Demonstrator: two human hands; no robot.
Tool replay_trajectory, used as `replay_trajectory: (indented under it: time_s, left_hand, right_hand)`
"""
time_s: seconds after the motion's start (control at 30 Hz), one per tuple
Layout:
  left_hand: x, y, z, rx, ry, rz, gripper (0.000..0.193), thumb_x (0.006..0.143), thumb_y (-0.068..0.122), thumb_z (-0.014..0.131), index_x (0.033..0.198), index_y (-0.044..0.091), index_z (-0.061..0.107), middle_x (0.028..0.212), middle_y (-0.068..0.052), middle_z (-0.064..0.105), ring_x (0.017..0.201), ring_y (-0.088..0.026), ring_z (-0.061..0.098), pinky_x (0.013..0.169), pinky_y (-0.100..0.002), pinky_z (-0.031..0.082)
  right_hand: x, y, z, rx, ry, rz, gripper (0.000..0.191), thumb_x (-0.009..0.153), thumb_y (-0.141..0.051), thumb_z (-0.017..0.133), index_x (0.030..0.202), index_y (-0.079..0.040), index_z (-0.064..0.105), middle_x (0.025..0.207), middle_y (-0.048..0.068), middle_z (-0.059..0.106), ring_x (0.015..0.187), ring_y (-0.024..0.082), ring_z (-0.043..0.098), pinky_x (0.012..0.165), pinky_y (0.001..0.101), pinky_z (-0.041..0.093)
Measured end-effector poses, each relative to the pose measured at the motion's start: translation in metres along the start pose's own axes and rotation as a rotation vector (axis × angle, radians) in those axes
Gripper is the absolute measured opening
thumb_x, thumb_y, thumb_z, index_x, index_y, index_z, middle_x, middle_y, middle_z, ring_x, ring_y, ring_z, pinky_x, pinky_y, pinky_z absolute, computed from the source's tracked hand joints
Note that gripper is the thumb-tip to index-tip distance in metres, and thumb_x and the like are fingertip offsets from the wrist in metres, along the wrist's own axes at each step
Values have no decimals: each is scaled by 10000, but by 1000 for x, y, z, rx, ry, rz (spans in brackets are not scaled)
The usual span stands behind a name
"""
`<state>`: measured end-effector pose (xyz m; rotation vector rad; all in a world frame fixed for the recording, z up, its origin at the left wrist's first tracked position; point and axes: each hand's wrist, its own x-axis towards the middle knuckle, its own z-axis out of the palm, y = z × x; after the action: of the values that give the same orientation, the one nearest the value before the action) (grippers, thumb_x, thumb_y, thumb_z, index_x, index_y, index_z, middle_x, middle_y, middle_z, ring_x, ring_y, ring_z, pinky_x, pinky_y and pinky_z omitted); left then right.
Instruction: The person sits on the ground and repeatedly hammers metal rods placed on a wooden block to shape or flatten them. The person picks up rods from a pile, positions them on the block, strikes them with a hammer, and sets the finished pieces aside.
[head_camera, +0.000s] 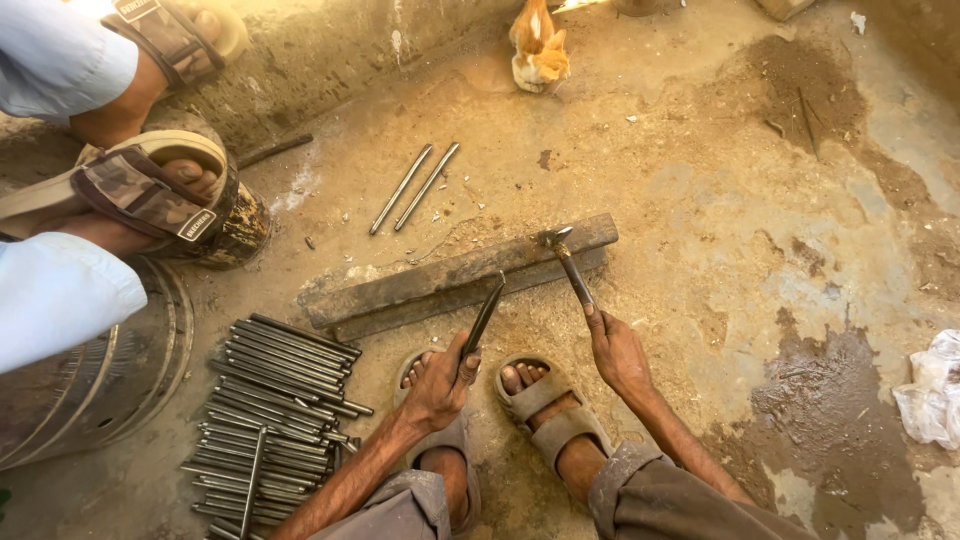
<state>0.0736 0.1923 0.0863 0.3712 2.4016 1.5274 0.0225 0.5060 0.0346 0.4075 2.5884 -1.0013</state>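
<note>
Centre frame: left hand (440, 385) gripping rod (485, 318) on steel bar (440, 282), right hand (618, 352) closed on hammer (570, 268); hammering step, next blow needing rod steady.

A single camera sits on the person's head and looks steeply down and forward at the dirt floor (700, 200). It is close over the knees and sandalled feet at the near edge, and the view reaches the floor's far edge by the wall.
</note>
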Motion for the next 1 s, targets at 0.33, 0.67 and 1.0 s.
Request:
replay_trajectory:
  time_s: [0.33, 0.67, 1.0]
  left_hand:
    - [5, 1, 7, -201, 1, 65, 547, 1077, 568, 262, 1082, 81, 511, 646, 36, 360, 546, -92, 367, 515, -307, 387]
    - [36, -42, -7, 305, 2, -169, 405, 1077, 403, 277, 1099, 40, 457, 567, 53, 473, 317, -85, 383, 195, -294, 326]
    - [61, -78, -35, 642, -62, -279, 251, 1069, 252, 458, 1040, 3, 457, 610, -173, 617, 529, -362, 635, 497, -517, 501]
  right_hand:
    - [3, 11, 12, 43, 8, 12, 726, 1008, -669, 300, 894, -65, 688, 494, 27, 463, 406, 140, 448, 377, 382, 387]
    - [-4, 15, 9, 168, -61, 52, 512, 976, -645, 289, 1005, -235, 594, 539, -22, 444, 405, 111, 346, 341, 336, 327]
    - [-11, -24, 10, 37, -170, -132, 641, 1039, -620, 336, 781, -96, 601, 557, -1, 416, 454, 132, 353, 403, 374, 351]
